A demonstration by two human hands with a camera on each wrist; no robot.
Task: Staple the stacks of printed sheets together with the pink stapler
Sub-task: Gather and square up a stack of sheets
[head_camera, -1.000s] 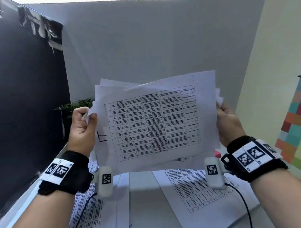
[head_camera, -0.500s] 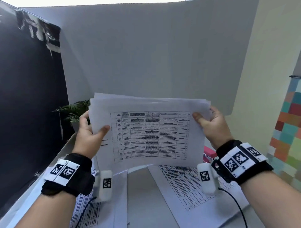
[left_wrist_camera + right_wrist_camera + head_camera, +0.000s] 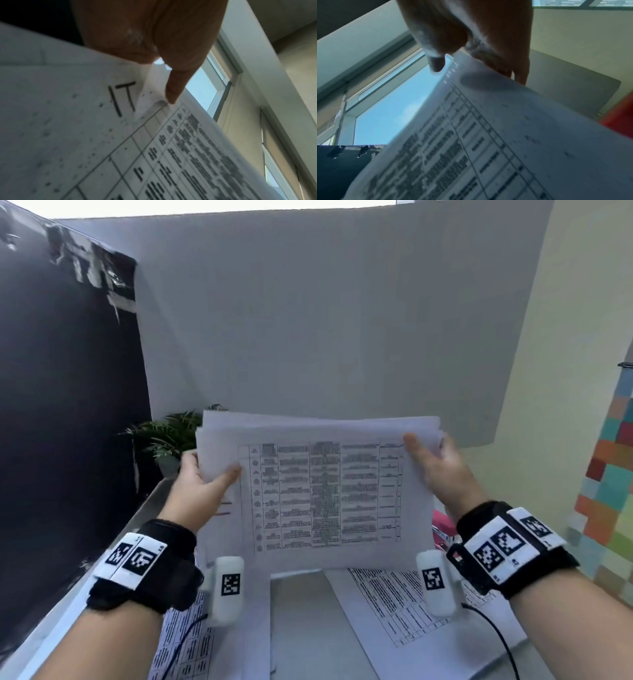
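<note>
Head above; wrists under shared sheets (image 3: pixel 318 494)

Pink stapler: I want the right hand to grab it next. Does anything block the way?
Yes. The held stack of sheets hangs in front of the pink stapler, which peeks out beside the right hand. That hand and the left hand both grip the stack.

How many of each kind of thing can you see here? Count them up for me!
Hands: 2, left hand and right hand
Held paper stack: 1
Paper piles on the desk: 2, left pile and right pile
Pink stapler: 1
Plant: 1
Total: 7
</note>
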